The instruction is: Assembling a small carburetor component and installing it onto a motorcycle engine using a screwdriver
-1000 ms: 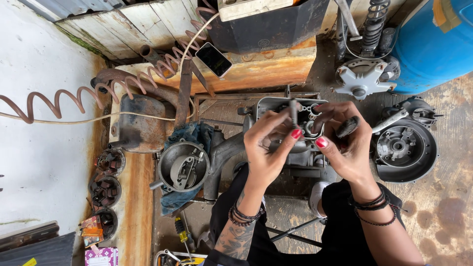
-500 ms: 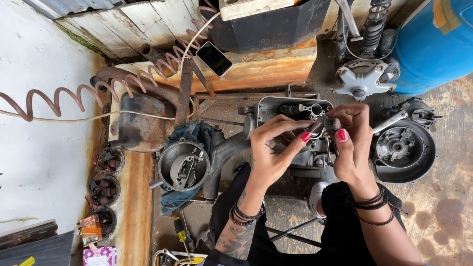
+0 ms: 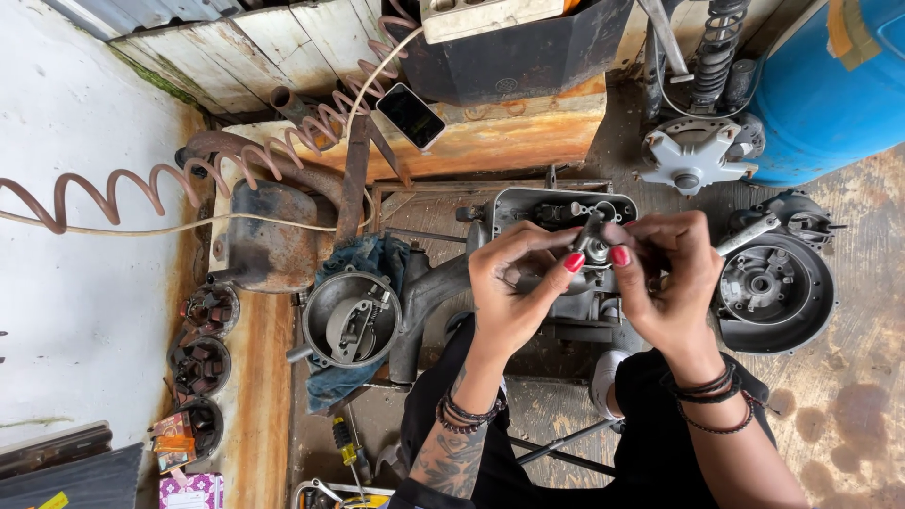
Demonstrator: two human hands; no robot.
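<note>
My left hand (image 3: 514, 287) and my right hand (image 3: 665, 278) meet at the middle of the head view, over a grey metal engine casing (image 3: 528, 209). Both pinch one small dark metal part (image 3: 589, 234) between thumb and fingertips, held just above the casing. The part's exact shape is mostly hidden by my fingers. Both wrists wear dark bead bracelets.
A round grey cover (image 3: 351, 320) lies on a blue rag at the left. A round dark housing (image 3: 773, 292) sits at the right, a blue drum (image 3: 830, 85) behind it. A phone (image 3: 412, 115) rests on a rusty beam, by a coiled hose (image 3: 141, 184). A screwdriver (image 3: 347, 451) lies near my knees.
My hands have drawn closer together and shifted slightly down, and both now pinch the small part over the casing; a second ago they were a little apart.
</note>
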